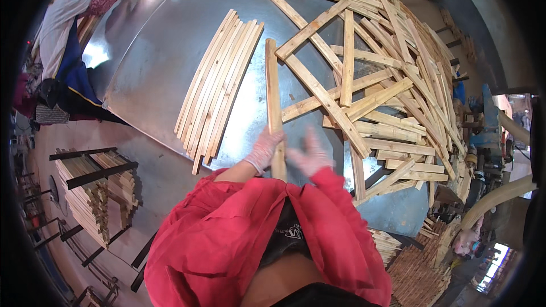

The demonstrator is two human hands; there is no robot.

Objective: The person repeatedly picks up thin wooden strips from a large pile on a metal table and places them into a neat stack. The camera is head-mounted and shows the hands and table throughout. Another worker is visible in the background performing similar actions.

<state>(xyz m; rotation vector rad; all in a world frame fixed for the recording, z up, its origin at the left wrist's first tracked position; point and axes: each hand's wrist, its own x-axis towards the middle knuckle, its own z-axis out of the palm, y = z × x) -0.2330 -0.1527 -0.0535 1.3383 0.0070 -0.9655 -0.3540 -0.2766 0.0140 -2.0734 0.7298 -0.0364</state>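
Note:
My left hand (266,149), in a thin clear glove, grips the near part of a wooden strip (274,89) that points away from me over the metal-topped table. My right hand (310,155), gloved too and blurred, is just right of that strip with its fingers apart and nothing seen in it. Left of the held strip lies a row of wooden strips (219,89), side by side. To the right, loose strips cross one another, among them a long one (326,104) and a short one (347,59). The near end of the held strip meets my red jacket.
A large heap of wooden strips (401,51) covers the table's right side. Stacked strips on a black metal rack (102,175) stand at lower left. A co-worker (64,38) is at the upper left. Machinery with a hose (490,200) stands at right, near another stack (420,268).

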